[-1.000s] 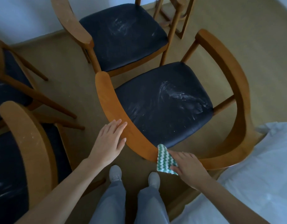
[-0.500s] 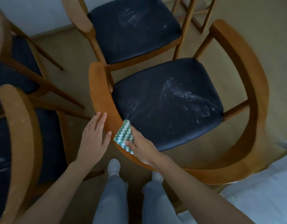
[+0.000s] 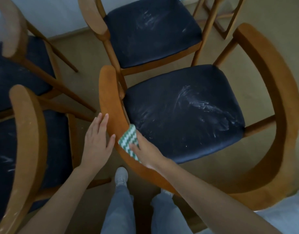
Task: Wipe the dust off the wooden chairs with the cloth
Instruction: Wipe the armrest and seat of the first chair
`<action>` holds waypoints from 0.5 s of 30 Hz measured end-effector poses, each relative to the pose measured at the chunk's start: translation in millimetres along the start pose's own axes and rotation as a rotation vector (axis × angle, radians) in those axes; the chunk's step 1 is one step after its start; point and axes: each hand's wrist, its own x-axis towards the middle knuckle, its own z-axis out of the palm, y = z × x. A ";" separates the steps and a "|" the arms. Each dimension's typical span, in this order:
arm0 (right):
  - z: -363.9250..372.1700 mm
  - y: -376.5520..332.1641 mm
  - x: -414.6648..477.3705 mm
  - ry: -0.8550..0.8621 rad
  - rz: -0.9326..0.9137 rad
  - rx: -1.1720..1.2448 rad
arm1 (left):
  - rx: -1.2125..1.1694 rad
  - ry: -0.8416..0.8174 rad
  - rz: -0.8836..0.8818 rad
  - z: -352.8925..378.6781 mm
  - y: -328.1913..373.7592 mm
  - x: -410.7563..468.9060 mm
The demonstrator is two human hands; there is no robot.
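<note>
pressing cloth farther up chair rail, right hand gripping it; left hand flat, fingers straight.

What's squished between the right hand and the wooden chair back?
The green-and-white zigzag cloth lies between the right hand and the chair's curved wooden backrest. The head view shows it.

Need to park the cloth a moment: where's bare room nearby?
Beside the cloth, the near chair's seat is bare, though dusty, inside its curved rail. A narrow floor strip lies bare between that rail and the left chairs. Crowded around the feet, among chair legs.
</note>
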 end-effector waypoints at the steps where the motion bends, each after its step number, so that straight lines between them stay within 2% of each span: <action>1: 0.0 -11.3 20.7 0.040 -0.015 0.033 | 0.000 0.009 -0.003 -3.0 -2.1 4.1; 4: -4.6 -40.2 72.7 0.120 -0.025 0.079 | -0.017 0.029 -0.011 -12.7 -7.8 14.5; 7: -9.3 -46.2 84.0 0.092 -0.012 0.133 | -0.033 0.024 0.000 -19.8 -13.8 23.7; 12: -3.0 -14.6 13.1 -0.017 0.012 0.107 | -0.058 0.000 0.034 -26.1 -23.6 35.7; 15: 2.3 2.0 -22.2 -0.018 0.057 0.053 | -0.068 -0.021 0.042 -28.4 -31.0 41.3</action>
